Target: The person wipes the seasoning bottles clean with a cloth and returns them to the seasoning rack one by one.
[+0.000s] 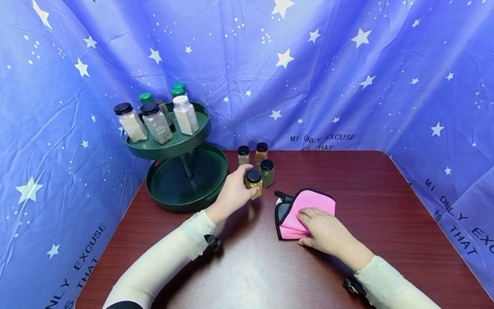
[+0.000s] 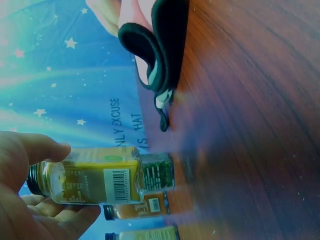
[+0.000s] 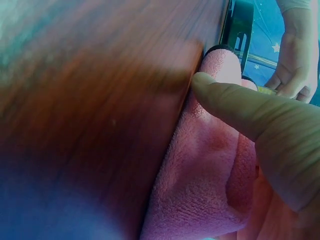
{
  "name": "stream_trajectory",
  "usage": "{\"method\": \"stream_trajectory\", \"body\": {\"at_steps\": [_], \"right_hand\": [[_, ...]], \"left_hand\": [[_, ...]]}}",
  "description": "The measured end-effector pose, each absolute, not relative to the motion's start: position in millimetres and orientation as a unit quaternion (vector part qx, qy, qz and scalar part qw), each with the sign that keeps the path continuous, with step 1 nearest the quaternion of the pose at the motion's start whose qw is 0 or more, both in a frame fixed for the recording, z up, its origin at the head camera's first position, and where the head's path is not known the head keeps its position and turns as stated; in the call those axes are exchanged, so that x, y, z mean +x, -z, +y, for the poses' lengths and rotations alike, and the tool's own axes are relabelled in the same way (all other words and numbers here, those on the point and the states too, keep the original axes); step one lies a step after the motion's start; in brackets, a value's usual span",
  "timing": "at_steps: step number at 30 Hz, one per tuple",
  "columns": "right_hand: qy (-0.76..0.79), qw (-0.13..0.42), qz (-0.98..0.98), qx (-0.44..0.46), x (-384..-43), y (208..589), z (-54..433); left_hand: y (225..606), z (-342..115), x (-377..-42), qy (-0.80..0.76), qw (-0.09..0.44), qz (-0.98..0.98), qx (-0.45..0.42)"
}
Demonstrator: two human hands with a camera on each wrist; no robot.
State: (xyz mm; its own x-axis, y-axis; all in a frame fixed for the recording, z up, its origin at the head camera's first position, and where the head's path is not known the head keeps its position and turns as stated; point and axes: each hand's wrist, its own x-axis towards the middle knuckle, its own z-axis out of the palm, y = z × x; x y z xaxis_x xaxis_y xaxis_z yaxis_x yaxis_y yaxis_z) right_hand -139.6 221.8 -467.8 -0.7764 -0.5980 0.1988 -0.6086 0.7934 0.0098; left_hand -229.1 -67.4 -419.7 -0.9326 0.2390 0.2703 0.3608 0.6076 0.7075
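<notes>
Yellow jar (image 1: 256,192) in the head view, held by the left grip (image 1: 233,192) beside black-lidded jars (image 1: 267,175), a gap before the pink cloth (image 1: 317,200), right grip (image 1: 327,231) on it, whether clenched I can't tell, table (image 1: 386,214) running on rightward, in the left-wrist view a barcode (image 2: 117,185), in the right-wrist view fuzzy pile under the thumb (image 3: 230,102).

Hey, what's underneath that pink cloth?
The pink cloth lies on the reddish-brown tabletop, which shows past its edges. Anything directly beneath is hidden by the cloth, with the right hand on top.
</notes>
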Motion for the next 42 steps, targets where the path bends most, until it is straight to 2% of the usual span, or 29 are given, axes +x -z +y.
{"method": "stream_trajectory", "body": {"at_steps": [15, 26, 34, 42], "right_hand": [[-0.031, 0.113, -0.939, 0.324, -137.8, 469.2, 221.9], [-0.026, 0.105, -0.942, 0.318, -138.4, 469.3, 222.0], [-0.023, 0.114, -0.94, 0.32, -137.7, 469.1, 221.3], [-0.028, 0.118, -0.941, 0.317, -137.2, 470.2, 220.1]], "left_hand": [[421.2, -72.5, -203.0, 0.425, 0.047, -0.876, -0.225], [431.4, -72.8, -189.4, 0.427, 0.019, -0.866, -0.259], [442.1, -69.7, -180.6, 0.407, 0.011, -0.872, -0.272], [446.9, -66.8, -173.6, 0.411, -0.019, -0.871, -0.268]]}}
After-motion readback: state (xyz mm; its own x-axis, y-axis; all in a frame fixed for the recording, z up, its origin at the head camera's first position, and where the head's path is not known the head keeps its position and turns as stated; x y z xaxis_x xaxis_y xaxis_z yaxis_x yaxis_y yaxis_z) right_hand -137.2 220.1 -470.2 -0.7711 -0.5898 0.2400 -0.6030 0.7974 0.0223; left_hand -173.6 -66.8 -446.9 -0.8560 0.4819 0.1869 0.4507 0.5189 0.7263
